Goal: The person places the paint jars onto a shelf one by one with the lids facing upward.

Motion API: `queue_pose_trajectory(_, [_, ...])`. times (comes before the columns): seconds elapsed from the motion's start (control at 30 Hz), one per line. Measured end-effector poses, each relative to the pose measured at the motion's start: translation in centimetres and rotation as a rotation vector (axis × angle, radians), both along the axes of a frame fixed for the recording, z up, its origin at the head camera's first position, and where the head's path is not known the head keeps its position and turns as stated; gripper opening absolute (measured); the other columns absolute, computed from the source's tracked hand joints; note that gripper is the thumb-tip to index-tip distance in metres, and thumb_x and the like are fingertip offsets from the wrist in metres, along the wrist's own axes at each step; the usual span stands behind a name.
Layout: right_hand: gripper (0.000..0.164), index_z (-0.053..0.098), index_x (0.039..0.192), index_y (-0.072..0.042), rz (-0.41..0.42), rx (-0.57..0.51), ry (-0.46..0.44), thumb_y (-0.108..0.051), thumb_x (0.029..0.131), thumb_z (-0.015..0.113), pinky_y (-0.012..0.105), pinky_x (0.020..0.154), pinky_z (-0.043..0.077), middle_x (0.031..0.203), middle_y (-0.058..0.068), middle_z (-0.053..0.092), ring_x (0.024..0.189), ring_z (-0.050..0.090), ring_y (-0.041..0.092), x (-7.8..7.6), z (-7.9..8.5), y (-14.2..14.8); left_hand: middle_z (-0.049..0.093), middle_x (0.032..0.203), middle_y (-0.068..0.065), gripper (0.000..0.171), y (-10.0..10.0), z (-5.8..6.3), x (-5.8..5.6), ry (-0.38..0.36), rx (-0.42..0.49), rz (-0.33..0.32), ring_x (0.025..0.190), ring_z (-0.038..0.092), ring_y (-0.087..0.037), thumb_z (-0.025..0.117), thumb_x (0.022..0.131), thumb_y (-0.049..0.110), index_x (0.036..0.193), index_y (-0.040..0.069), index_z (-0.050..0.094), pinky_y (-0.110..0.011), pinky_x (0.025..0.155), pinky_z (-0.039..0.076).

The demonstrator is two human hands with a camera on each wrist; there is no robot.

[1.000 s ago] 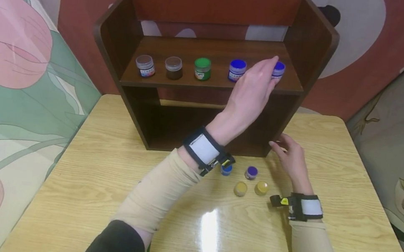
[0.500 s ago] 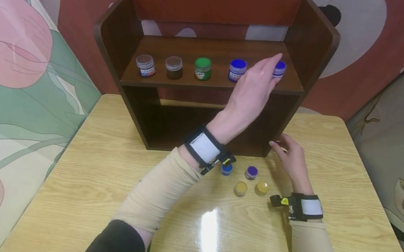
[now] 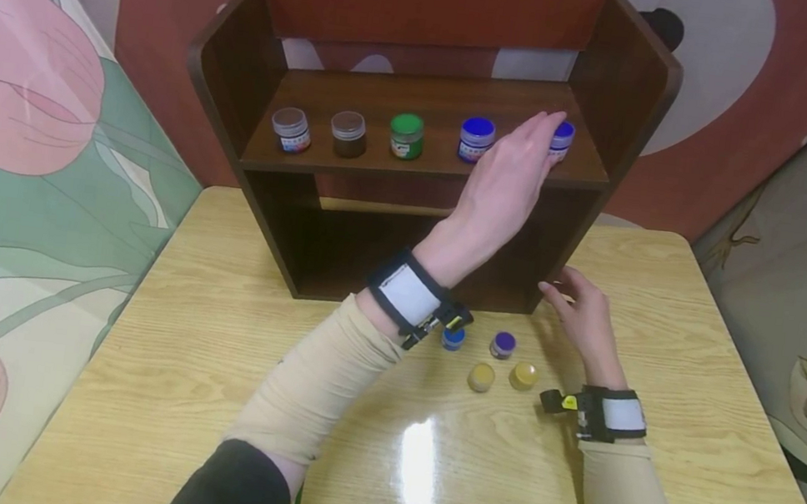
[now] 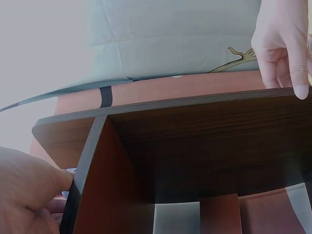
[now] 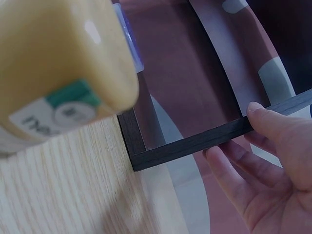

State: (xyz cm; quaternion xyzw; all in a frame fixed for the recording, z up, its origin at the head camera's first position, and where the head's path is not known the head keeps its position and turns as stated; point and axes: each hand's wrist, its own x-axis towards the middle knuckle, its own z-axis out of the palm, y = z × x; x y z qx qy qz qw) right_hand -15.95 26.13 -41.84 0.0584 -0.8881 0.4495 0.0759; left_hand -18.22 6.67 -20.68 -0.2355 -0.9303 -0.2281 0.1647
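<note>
On the upper board of a dark brown wooden shelf, my left hand holds the rightmost blue-lidded paint jar, partly hidden behind the fingers. A sliver of that jar shows by the left fingertip in the left wrist view. Low on the shelf's right side, my right hand grips the side panel, thumb on one face and fingers on the other. Left of the held jar stand another blue-lidded jar, a green jar, a dark brown jar and a clear-lidded jar.
On the wooden table before the shelf stand a blue jar, a purple-lidded jar and two yellow jars, one left and one right. Patterned cloth hangs around the table.
The left hand and the rightmost blue-lidded jar have shifted slightly to the right along the upper board. My right hand stays on the side panel.
</note>
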Motion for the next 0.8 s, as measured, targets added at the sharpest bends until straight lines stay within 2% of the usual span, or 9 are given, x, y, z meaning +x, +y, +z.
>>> queue_pose_trajectory(0.3, [0.045, 0.057, 0.135, -0.001, 0.001, -0.002, 0.003, -0.030, 0.102, 0.057, 0.060, 0.100, 0.050, 0.133, 0.026, 0.061, 0.120, 0.061, 0.045, -0.07, -0.04, 0.01, 0.044, 0.157, -0.010, 0.054, -0.02, -0.03, -0.06, 0.014, -0.011, 0.008, 0.136, 0.054, -0.018, 0.052, 0.103, 0.021, 0.153, 0.008, 0.037, -0.020, 0.106, 0.048])
queue_pose_trajectory(0.57, [0.044, 0.057, 0.135, -0.001, 0.004, -0.009, 0.009, -0.030, 0.101, 0.058, 0.059, 0.100, 0.050, 0.133, 0.026, 0.061, 0.120, 0.061, 0.045, -0.07, -0.13, 0.02, 0.050, 0.150, -0.008, 0.049, -0.10, -0.12, 0.11, 0.019, 0.007, -0.009, 0.133, 0.057, -0.015, 0.053, 0.102, 0.020, 0.149, 0.008, 0.043, -0.017, 0.106, 0.047])
queue_pose_trajectory(0.8, [0.044, 0.057, 0.134, -0.001, 0.006, -0.013, 0.009, -0.030, 0.101, 0.058, 0.059, 0.101, 0.050, 0.133, 0.026, 0.062, 0.121, 0.061, 0.045, -0.05, -0.08, 0.02, 0.041, 0.158, -0.009, 0.053, -0.21, -0.26, 0.10, 0.036, 0.023, -0.021, 0.139, 0.051, -0.017, 0.052, 0.103, 0.021, 0.152, 0.009, 0.038, -0.019, 0.109, 0.045])
